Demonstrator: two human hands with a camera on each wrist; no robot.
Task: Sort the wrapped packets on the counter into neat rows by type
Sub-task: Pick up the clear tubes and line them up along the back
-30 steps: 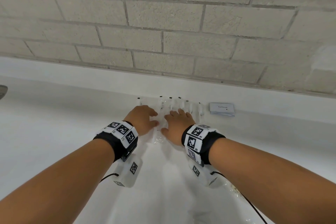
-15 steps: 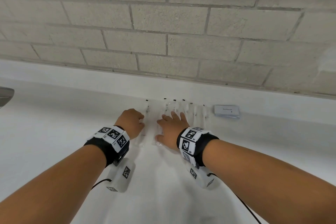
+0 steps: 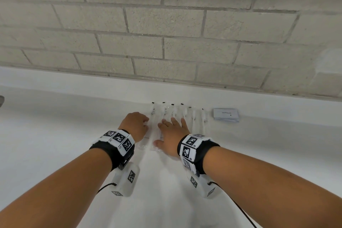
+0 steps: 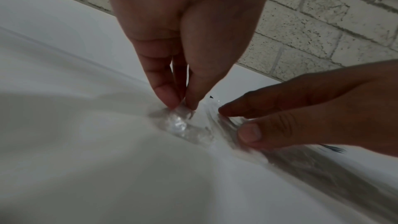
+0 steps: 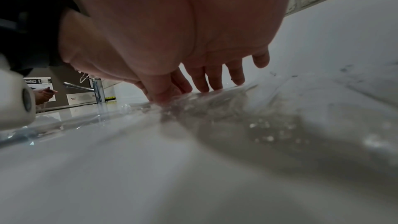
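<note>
Readable text on the counter

One word could be read: "Toothpaste", printed in small dark letters on the flat white rectangular packet that lay at the far right of the white counter, right of the row of clear wrapped packets. The white wristband on the right wrist carried black square marker codes and a tiny "R2". A dark sign behind the chrome tap showed white lettering too blurred to read.

Packets left of toothpaste box
</note>
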